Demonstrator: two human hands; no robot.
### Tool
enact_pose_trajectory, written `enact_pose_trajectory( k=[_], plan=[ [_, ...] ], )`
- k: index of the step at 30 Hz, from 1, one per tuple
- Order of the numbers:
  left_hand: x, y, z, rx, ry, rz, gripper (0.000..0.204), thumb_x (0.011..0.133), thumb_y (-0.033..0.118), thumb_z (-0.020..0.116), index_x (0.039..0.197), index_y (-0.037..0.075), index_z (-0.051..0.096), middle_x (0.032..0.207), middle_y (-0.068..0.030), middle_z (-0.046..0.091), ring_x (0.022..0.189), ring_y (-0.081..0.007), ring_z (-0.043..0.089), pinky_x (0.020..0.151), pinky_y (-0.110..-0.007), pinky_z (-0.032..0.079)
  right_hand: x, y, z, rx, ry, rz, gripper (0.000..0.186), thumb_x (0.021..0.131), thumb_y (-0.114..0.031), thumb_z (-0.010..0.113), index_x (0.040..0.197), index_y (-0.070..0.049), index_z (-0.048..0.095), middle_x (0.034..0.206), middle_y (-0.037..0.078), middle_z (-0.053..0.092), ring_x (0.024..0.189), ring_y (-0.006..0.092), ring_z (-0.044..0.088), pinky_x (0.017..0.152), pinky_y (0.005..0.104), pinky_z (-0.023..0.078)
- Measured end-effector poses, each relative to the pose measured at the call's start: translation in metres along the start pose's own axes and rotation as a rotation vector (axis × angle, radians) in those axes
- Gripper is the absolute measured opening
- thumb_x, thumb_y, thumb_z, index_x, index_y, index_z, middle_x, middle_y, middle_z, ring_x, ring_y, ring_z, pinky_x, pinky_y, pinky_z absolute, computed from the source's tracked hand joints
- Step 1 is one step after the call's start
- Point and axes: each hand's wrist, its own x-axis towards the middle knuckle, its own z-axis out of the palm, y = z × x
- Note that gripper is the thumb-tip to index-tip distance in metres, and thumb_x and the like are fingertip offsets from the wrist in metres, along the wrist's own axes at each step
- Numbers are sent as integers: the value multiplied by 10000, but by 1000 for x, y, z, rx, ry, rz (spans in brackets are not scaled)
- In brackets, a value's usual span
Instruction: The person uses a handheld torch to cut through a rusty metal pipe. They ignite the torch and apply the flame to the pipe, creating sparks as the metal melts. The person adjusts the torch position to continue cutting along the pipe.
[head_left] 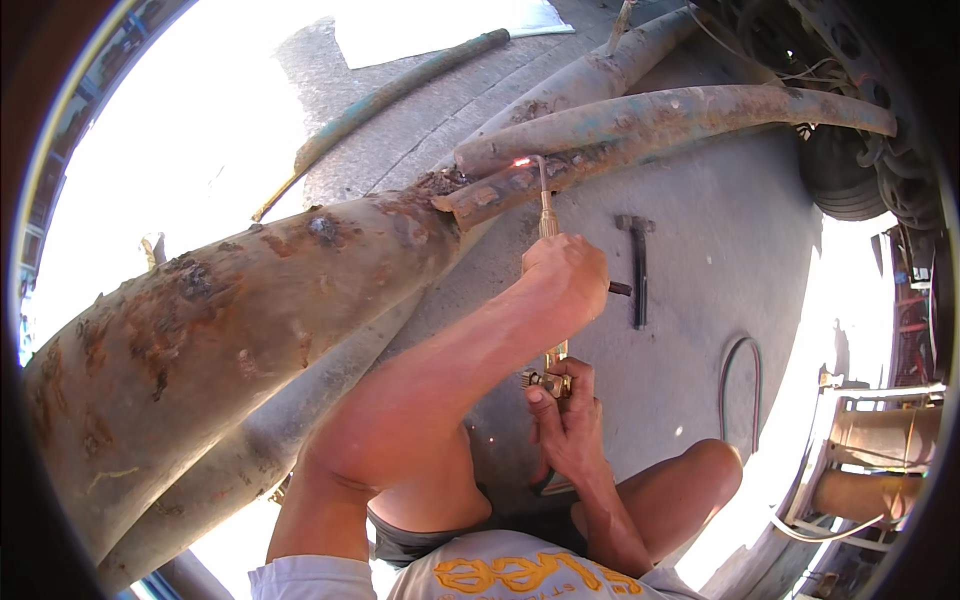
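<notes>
My left hand [568, 272] is closed around the upper body of a brass gas torch [547, 215]. The torch's bent tip ends beside a small glowing orange spot on a rusty pipe [590, 160]. A short dark end [620, 289] sticks out at the right side of the left fist; what it belongs to is hidden. Nearer to me, my right hand [572, 425] has its fingers and thumb on the brass valve knobs [547, 382] at the torch's rear. To the left, a thick rusty pipe [260, 295] meets the thinner pipes at a rough joint.
A hammer [638, 270] lies on the concrete floor right of the torch. A thin hose [724, 385] loops farther right. Another long pipe [400, 90] lies beyond the joint. A tyre [845, 180] and machinery stand at the far right. My bent knee [715, 465] is close by.
</notes>
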Motion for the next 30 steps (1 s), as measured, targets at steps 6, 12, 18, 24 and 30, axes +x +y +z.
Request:
enact_pose_trajectory(
  k=[6,12,18,24,30],
  plan=[
    [3,3,1,-4,-21,11,306,820,146,832,1117,73,831,1145,-105,807,1062,-263,788,745,-391,675,-2,3,-4,-52,66,4,442,1034,-268,742,1302,-70,452,774,98,701,578,193,655,542,374,517],
    [8,5,5,0,27,50,309,814,155,849,1115,84,833,1157,-102,802,1059,-259,786,758,-384,669,0,-6,-13,-123,72,78,445,1021,-268,758,1292,-86,455,710,85,688,506,176,641,509,355,504],
    [6,5,1,-34,27,39,351,791,170,872,1130,85,835,1164,-97,804,1070,-267,785,764,-388,675,2,-14,-14,-233,98,56,552,951,-247,832,1318,-90,452,744,88,695,557,175,651,536,350,517],
    [-13,14,-9,-45,226,136,163,892,152,760,997,51,832,963,-159,808,952,-311,801,733,-405,649,4,-42,-44,-381,82,56,685,884,-259,889,1379,-112,439,822,140,733,685,298,733,657,425,572],
    [-12,13,-14,-202,365,178,184,924,150,692,956,23,821,961,-196,798,931,-362,793,770,-433,642,36,-77,-118,-699,-152,-129,610,930,-139,793,1404,-122,410,923,191,748,814,413,746,723,475,568]
  ],
)
